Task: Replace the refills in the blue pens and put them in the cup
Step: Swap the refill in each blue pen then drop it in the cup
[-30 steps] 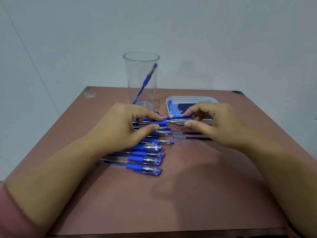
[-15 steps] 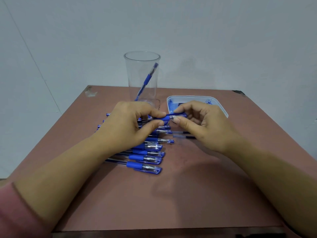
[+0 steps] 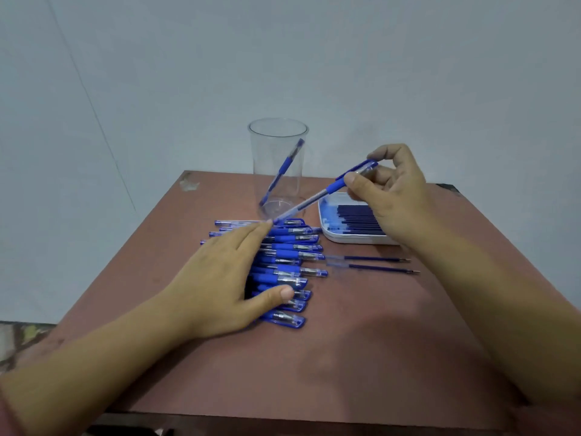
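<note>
Right hand [image 3: 399, 196] pinches pen [image 3: 317, 195] at cap end; left hand [image 3: 220, 278] flat, empty, on pen row [image 3: 295, 247]. Tilt steeply to clear cup [image 3: 261, 171] rim.

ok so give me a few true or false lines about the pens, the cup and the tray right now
1. The right hand grips a blue pen. True.
2. The cup is empty. False: a tilted pen stands inside it.
3. The left hand rests flat on the row of pens. True.
4. The tray holds no refills. False: dark refills lie in it.
5. Two loose refills lie on the table near the tray. True.
</note>
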{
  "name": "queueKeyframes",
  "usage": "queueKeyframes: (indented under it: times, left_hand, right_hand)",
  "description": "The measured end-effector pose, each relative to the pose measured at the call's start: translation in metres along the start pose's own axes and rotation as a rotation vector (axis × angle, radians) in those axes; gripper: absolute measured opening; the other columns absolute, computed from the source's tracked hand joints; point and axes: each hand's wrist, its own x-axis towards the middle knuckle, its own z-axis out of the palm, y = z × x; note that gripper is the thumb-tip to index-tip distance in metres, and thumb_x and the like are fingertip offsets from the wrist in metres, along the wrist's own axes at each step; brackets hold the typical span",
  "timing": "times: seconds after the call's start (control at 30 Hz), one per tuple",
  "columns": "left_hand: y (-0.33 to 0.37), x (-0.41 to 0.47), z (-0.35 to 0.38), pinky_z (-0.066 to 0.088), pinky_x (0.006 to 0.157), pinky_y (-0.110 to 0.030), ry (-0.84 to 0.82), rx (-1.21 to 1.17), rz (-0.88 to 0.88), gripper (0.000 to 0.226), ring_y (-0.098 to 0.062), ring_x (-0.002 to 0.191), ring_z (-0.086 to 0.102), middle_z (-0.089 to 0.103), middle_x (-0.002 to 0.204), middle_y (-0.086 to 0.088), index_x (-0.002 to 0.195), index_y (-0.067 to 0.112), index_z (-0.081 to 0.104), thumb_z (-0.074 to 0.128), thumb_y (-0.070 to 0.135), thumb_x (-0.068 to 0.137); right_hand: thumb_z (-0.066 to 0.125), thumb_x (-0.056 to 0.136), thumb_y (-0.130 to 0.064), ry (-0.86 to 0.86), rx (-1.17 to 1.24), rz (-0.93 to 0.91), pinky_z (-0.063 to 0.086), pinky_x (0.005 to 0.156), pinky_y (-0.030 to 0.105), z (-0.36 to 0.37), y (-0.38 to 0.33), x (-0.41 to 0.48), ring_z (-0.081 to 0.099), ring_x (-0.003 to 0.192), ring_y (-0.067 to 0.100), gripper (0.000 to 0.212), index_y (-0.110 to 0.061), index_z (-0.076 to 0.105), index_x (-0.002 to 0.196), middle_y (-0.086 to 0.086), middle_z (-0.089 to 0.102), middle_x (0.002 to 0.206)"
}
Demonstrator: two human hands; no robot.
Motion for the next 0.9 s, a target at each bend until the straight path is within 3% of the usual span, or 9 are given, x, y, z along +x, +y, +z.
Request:
queueKeyframes:
  times: [0.13, 0.27, 0.4, 0.53, 0.7, 0.8, 0.9]
  left_hand:
    - [-0.001, -0.006, 0.008, 0.021, 0.115, -0.027, -0.004, -0.003, -0.012, 0.093, -0.009, 0.139, 0.033, 0.034, 0.154, 0.008, 0.149, 0.023, 0.038, 0.022, 0.085, 0.081]
    - [0.000, -0.006, 0.009, 0.018, 0.115, -0.028, 0.009, -0.009, -0.012, 0.092, -0.008, 0.139, 0.032, 0.032, 0.155, 0.010, 0.149, 0.025, 0.037, 0.021, 0.085, 0.081]
    - [-0.001, -0.007, 0.009, 0.018, 0.116, -0.028, 0.013, -0.022, -0.018, 0.092, -0.007, 0.139, 0.031, 0.031, 0.155, 0.011, 0.149, 0.026, 0.036, 0.020, 0.086, 0.081]
    - [-0.001, -0.007, 0.010, 0.019, 0.115, -0.029, 0.020, -0.035, -0.020, 0.090, -0.007, 0.139, 0.031, 0.033, 0.154, 0.012, 0.149, 0.026, 0.037, 0.023, 0.085, 0.081]
    - [-0.002, -0.006, 0.011, 0.020, 0.117, -0.030, 0.022, -0.035, -0.023, 0.090, -0.006, 0.139, 0.030, 0.032, 0.154, 0.012, 0.149, 0.027, 0.037, 0.024, 0.085, 0.081]
    - [-0.002, -0.006, 0.011, 0.019, 0.117, -0.028, 0.025, -0.039, -0.027, 0.092, -0.005, 0.139, 0.029, 0.031, 0.154, 0.013, 0.149, 0.027, 0.036, 0.021, 0.086, 0.079]
    - [-0.002, -0.006, 0.011, 0.019, 0.118, -0.029, 0.023, -0.039, -0.027, 0.093, -0.004, 0.140, 0.027, 0.030, 0.155, 0.014, 0.149, 0.028, 0.034, 0.020, 0.087, 0.079]
  right_hand:
    - [0.067, 0.089, -0.010, 0.082, 0.056, -0.078, 0.055, 0.077, 0.025, 0.011, -0.016, 0.015, 0.064, 0.071, 0.013, 0.029, -0.025, 0.044, 0.099, 0.006, 0.066, 0.079]
    - [0.067, 0.089, -0.012, 0.234, 0.193, -0.168, 0.054, 0.082, 0.029, 0.021, -0.030, 0.033, 0.063, 0.070, 0.012, 0.029, -0.023, 0.044, 0.102, 0.006, 0.068, 0.080]
    - [0.065, 0.090, -0.011, 0.348, 0.182, -0.258, 0.048, 0.065, 0.019, 0.030, -0.034, 0.049, 0.055, 0.064, 0.012, 0.029, -0.022, 0.041, 0.102, 0.003, 0.067, 0.077]
    - [0.065, 0.090, -0.015, 0.230, -0.079, -0.299, 0.045, 0.066, 0.016, 0.045, -0.026, 0.065, 0.057, 0.063, 0.004, 0.025, -0.024, 0.048, 0.107, -0.007, 0.068, 0.074]
    - [0.061, 0.093, -0.024, 0.029, -0.416, -0.327, 0.035, 0.072, 0.007, 0.055, -0.011, 0.068, 0.052, 0.090, 0.008, 0.009, -0.022, 0.068, 0.099, -0.015, 0.058, 0.092]
    - [0.061, 0.093, -0.029, 0.019, -0.470, -0.328, 0.036, 0.081, 0.014, 0.050, -0.005, 0.060, 0.050, 0.100, 0.013, 0.014, -0.024, 0.070, 0.102, -0.008, 0.054, 0.104]
    - [0.062, 0.092, -0.029, 0.026, -0.462, -0.320, 0.035, 0.077, 0.004, 0.039, -0.005, 0.040, 0.051, 0.093, 0.006, 0.008, -0.031, 0.067, 0.099, -0.018, 0.053, 0.100]
